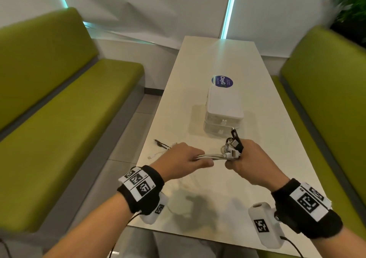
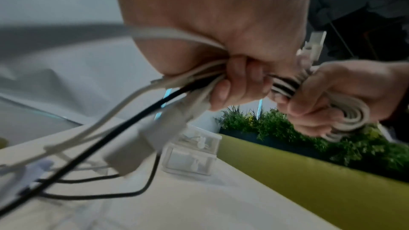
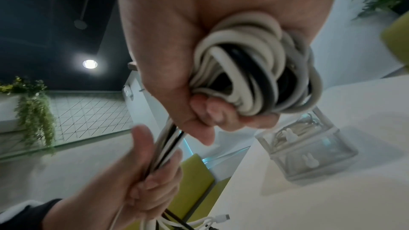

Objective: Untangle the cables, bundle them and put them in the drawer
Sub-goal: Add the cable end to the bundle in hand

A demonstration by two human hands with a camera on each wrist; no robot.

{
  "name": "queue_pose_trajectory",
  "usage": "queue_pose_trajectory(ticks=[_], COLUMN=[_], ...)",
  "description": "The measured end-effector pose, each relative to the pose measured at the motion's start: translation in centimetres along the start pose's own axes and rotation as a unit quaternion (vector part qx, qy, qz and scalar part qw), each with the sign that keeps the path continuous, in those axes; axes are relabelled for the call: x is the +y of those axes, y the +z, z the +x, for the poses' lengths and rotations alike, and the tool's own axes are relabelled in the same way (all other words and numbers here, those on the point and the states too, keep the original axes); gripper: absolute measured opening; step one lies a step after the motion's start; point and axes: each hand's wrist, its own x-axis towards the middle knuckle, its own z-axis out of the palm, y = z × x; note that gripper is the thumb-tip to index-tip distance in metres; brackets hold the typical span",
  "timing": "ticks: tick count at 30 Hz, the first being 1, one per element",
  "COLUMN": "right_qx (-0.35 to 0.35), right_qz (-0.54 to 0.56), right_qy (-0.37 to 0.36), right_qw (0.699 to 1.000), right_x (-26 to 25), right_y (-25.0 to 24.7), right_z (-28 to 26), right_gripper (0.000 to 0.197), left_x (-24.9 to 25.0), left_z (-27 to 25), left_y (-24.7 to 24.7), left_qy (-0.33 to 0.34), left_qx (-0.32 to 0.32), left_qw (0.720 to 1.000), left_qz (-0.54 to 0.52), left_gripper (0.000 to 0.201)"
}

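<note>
Both hands hold one bunch of white and black cables (image 1: 214, 155) above the near part of the table. My right hand (image 1: 245, 158) grips the coiled loops (image 3: 254, 69), with several plugs (image 1: 234, 145) sticking up past its fingers. My left hand (image 1: 186, 158) grips the straight run of the cables (image 2: 194, 85) just left of it. Loose tails (image 1: 164, 146) trail from the left hand onto the table, black and white (image 2: 110, 146). The clear stacked drawer box (image 1: 223, 111) stands beyond the hands with its drawers closed; cables show inside one drawer (image 3: 294, 134).
The white table (image 1: 198, 75) runs away from me between two green benches (image 1: 59, 119) (image 1: 326, 79). A round blue sticker (image 1: 222, 81) lies behind the drawer box. Plants (image 1: 350, 10) stand at the far right.
</note>
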Motion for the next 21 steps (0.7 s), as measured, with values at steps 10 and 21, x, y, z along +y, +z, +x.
queue_pose_trajectory(ticks=[10,21], right_qx=[-0.105,-0.016], right_qz=[0.275,0.598], right_qy=[0.063,0.017], right_qw=[0.954,0.801], right_x=[0.7,-0.9], right_y=[1.1,3.0], right_z=[-0.3,0.1], right_gripper=[0.016,0.009], left_x=[1.1,5.9], left_z=[0.6,0.6], left_y=[-0.7,2.3], left_qy=[-0.003,-0.082], left_qx=[0.115,0.211], left_qw=[0.985,0.917], left_qz=[-0.132,-0.328], left_gripper=[0.039,0.04])
